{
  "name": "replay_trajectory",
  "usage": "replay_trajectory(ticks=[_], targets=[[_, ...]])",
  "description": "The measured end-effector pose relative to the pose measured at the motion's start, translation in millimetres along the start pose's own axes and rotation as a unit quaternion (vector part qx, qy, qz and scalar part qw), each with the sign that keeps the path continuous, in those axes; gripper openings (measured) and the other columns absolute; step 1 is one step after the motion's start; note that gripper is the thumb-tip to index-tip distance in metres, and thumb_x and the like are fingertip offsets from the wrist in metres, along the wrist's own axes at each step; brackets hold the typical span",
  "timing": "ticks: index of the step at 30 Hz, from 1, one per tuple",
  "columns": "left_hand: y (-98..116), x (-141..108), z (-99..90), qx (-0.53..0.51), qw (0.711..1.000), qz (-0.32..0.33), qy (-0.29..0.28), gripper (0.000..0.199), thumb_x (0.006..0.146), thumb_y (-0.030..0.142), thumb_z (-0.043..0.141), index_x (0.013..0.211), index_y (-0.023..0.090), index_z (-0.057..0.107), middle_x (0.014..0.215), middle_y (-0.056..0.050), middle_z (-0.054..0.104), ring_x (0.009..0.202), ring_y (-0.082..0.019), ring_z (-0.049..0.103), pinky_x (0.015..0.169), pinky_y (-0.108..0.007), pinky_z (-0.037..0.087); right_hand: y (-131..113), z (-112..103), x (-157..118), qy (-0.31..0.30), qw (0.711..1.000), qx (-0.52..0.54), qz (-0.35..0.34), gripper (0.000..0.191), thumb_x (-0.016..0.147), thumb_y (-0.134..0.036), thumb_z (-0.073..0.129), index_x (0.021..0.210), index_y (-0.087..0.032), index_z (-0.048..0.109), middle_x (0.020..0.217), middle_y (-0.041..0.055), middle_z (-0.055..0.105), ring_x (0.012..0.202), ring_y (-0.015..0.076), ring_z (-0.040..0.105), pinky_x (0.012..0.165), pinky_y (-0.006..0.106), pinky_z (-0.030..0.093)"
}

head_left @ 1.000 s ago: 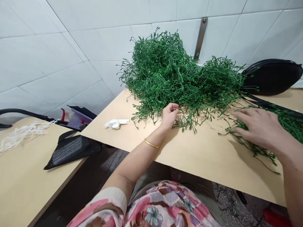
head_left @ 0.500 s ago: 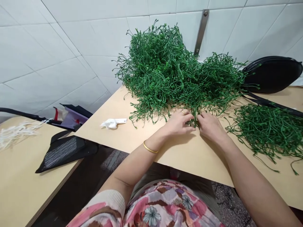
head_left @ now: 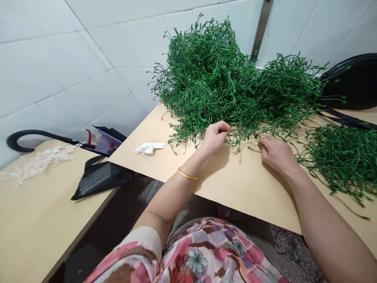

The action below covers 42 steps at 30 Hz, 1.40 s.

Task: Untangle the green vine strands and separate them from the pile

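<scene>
A big tangled heap of thin green stems with small budded tips, plastic-looking, stands on the tabletop against the wall. At its front edge my left hand is closed in a pinch on some stems, which trail from the fingertips. My right hand rests low over the table, fingers curled and closed. A single dark green stem pokes out to the left from under its fingers. Right of that hand lies a second, flatter pile of green stems.
A crumpled white tissue lies left of the heap. At the far right is a black bag with a strap. A lower table at left bears white strands, a black curved handle and a black mesh pouch.
My hands have moved apart, the left one up into a pinch at the heap, the right one to the right with a stem under its fingers. The view has shifted slightly left.
</scene>
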<state>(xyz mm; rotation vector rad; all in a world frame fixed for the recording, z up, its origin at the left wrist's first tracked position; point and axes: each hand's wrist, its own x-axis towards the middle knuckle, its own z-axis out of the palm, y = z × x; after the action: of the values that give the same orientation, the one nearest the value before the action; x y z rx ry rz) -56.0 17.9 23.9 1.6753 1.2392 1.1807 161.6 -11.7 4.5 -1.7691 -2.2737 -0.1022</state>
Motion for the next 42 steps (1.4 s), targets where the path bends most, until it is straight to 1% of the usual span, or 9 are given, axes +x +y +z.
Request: replay_trajectory(ticks=[4, 7, 11, 15, 19, 23, 30, 37, 42], targets=[[4, 4, -5.7, -0.185, 0.978, -0.089, 0.041, 0.011, 0.064, 0.008, 0.055, 0.072, 0.014, 0.055, 0.058, 0.004, 0.051, 0.051, -0.006, 0.047, 0.052, -0.021, 0.035, 0, -1, -1, 0.022, 1.0, -0.001, 0.016, 0.027, 0.084, -0.02, 0.041, 0.096, -0.019, 0.066, 0.096, 0.0089, 0.065, 0.084, 0.0222, 0.057, 0.06, 0.03, 0.034], [7, 6, -4.4, -0.195, 0.976, -0.084, 0.043, 0.011, 0.063, 0.007, 0.055, 0.07, 0.015, 0.054, 0.056, 0.005, 0.049, 0.047, -0.005, 0.043, 0.049, -0.02, 0.034, -5, -4, -3, 0.023, 0.999, -0.015, 0.035, 0.031, 0.083, -0.02, 0.041, 0.101, -0.019, 0.065, 0.093, 0.0101, 0.063, 0.078, 0.0223, 0.057, 0.058, 0.031, 0.033], [16, 4, 0.0, -0.085, 0.995, 0.006, 0.052, 0.008, 0.065, 0.006, 0.053, 0.067, 0.015, 0.054, 0.056, 0.005, 0.047, 0.051, -0.005, 0.041, 0.051, -0.021, 0.032, -9, -10, -6, 0.007, 1.0, -0.004, 0.03, 0.03, 0.082, -0.018, 0.041, 0.098, -0.02, 0.067, 0.094, 0.0114, 0.06, 0.074, 0.0213, 0.055, 0.058, 0.031, 0.033], [19, -14, -2.0, 0.078, 0.993, 0.084, 0.004, 0.005, 0.076, 0.018, 0.054, 0.071, 0.016, 0.056, 0.066, 0.002, 0.055, 0.062, -0.009, 0.046, 0.063, -0.025, 0.038, -12, -18, -11, 0.094, 0.995, 0.02, 0.039, 0.026, 0.08, -0.015, 0.041, 0.088, -0.02, 0.065, 0.094, 0.0097, 0.06, 0.073, 0.0199, 0.054, 0.059, 0.031, 0.034], [9, -38, -8.2, 0.298, 0.944, 0.13, -0.061, 0.009, 0.079, 0.022, 0.054, 0.076, 0.017, 0.06, 0.083, -0.004, 0.062, 0.084, -0.016, 0.049, 0.08, -0.032, 0.039, -23, -22, -14, 0.184, 0.982, 0.039, -0.027, 0.026, 0.081, -0.015, 0.041, 0.095, -0.018, 0.063, 0.098, 0.0118, 0.06, 0.084, 0.0226, 0.054, 0.068, 0.033, 0.038], [-3, -46, -11.3, 0.415, 0.897, 0.122, -0.095, 0.019, 0.083, 0.025, 0.049, 0.093, 0.017, 0.062, 0.093, -0.008, 0.062, 0.093, -0.022, 0.047, 0.081, -0.035, 0.039, -32, -8, -12, 0.133, 0.975, 0.014, -0.178, 0.034, 0.084, -0.024, 0.047, 0.116, -0.018, 0.058, 0.122, 0.0133, 0.054, 0.105, 0.0284, 0.047, 0.086, 0.041, 0.037], [-2, -41, -18.1, 0.507, 0.851, 0.089, -0.103, 0.02, 0.081, 0.012, 0.041, 0.077, 0.016, 0.06, 0.079, -0.01, 0.059, 0.081, -0.022, 0.046, 0.075, -0.035, 0.038, -10, 7, -4, 0.116, 0.984, 0.027, -0.133, 0.019, 0.077, -0.01, 0.045, 0.084, -0.017, 0.061, 0.111, 0.0139, 0.056, 0.101, 0.0268, 0.047, 0.081, 0.039, 0.039], [1, -48, -29.3, 0.478, 0.871, 0.035, -0.109, 0.012, 0.077, 0.014, 0.045, 0.077, 0.017, 0.057, 0.076, -0.009, 0.059, 0.081, -0.022, 0.049, 0.069, -0.033, 0.036, 3, 12, 3, 0.125, 0.981, 0.101, -0.104, 0.019, 0.067, -0.004, 0.043, 0.071, -0.019, 0.053, 0.086, 0.0093, 0.053, 0.082, 0.0218, 0.049, 0.074, 0.033, 0.041], [13, -43, -27.0, 0.383, 0.918, 0.057, -0.084, 0.015, 0.08, 0.016, 0.042, 0.076, 0.017, 0.057, 0.076, -0.006, 0.057, 0.071, -0.016, 0.049, 0.065, -0.03, 0.036, 0, 15, 5, 0.125, 0.981, 0.108, -0.098, 0.037, 0.07, -0.005, 0.042, 0.101, -0.016, 0.059, 0.091, 0.0107, 0.054, 0.087, 0.0234, 0.05, 0.078, 0.035, 0.042]])
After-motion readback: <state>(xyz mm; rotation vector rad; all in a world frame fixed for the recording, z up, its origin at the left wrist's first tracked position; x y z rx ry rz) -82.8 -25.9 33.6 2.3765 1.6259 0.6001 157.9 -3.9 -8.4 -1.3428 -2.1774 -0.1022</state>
